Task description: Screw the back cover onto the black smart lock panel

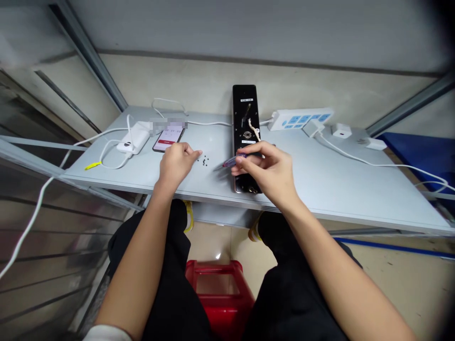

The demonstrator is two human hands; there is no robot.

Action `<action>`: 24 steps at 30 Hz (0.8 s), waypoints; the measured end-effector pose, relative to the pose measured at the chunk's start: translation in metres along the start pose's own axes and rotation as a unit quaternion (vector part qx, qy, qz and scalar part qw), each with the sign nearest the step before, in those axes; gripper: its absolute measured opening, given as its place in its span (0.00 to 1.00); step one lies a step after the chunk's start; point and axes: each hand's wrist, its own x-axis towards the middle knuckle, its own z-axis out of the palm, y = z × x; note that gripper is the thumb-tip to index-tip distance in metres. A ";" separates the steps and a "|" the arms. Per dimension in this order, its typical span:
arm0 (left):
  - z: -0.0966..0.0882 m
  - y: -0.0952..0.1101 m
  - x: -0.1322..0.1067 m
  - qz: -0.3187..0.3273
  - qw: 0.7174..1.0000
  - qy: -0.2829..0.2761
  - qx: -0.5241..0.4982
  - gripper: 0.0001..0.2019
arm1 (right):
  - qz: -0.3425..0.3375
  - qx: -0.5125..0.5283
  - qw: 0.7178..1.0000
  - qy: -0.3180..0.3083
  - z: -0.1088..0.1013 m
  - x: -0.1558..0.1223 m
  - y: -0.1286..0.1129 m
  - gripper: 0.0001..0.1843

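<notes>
My right hand (265,168) grips a small screwdriver with a clear purple handle (232,161), its tip end pointing left and down over the table. Beneath that hand lies a long black device panel (244,113), with white labels, screw holes and a short white cable (253,129); my fingers cover part of its lower half. Several tiny black screws (204,161) are scattered on the table between my hands. Beside them, my left hand (177,163) has its thumb and forefinger pinched together. Whatever may be between those fingertips is too small to make out.
Left of the panel lie a phone (167,141) with a timer on screen and a white power bank (134,138) with cables. A white power strip (300,118) and white chargers (341,130) sit at right. A red stool (220,298) stands below.
</notes>
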 end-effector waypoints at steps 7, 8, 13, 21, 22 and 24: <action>0.002 -0.009 -0.007 0.061 0.995 -0.072 -0.028 0.11 | 0.009 0.006 0.999 -0.032 0.016 0.014 0.018 0.21; 0.002 -0.008 -0.008 0.067 0.995 -0.073 -0.014 0.10 | 0.009 0.004 0.999 -0.034 0.017 0.015 0.019 0.21; 0.003 -0.008 -0.010 0.107 0.990 -0.090 0.011 0.15 | 0.002 -0.010 1.000 -0.029 0.021 0.019 0.023 0.20; 0.004 -0.010 -0.008 0.132 0.987 -0.094 0.015 0.18 | 0.000 -0.016 1.000 -0.009 0.020 0.019 0.018 0.17; 0.004 -0.010 -0.008 0.133 0.986 -0.099 0.013 0.18 | 0.001 -0.015 1.000 -0.002 0.019 0.019 0.015 0.17; 0.004 -0.009 -0.008 0.134 0.985 -0.113 0.000 0.16 | 0.002 -0.008 1.000 0.011 0.016 0.018 0.011 0.18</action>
